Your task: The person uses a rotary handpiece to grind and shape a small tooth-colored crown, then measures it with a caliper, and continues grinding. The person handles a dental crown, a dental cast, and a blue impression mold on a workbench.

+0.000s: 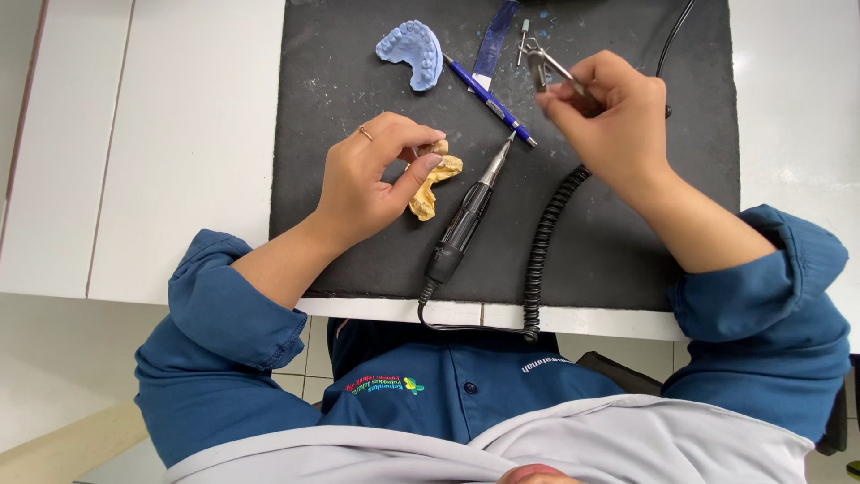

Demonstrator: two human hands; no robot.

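One white worktop [179, 134], bearing one dark grey mat [627, 224] dusted with pale specks. On the mat, one black coiled cable [542, 242] running from the near edge up toward the right wrist, and one black rotary handpiece [466, 215] lying slantwise, metal tip pointing up and away, near the point of one blue pen [488, 99]. Two dental casts: one blue [412, 49], resting at the far edge of the mat, well apart from both hands; one yellow [430, 184], near the mat's middle, just left of the handpiece. One translucent blue strip [494, 36] beside the pen's far end, partly under it. Two hands. Left hand [367, 179], ring on one finger, curled narrow, thumb and fingertips pinched on the yellow cast's upper end, the rest of the cast lying on the mat. Right hand [609, 112] closed tight around one small metal hinged tool [542, 58], raised over the mat's far right part, tool's prongs poking out to the left past the knuckles.
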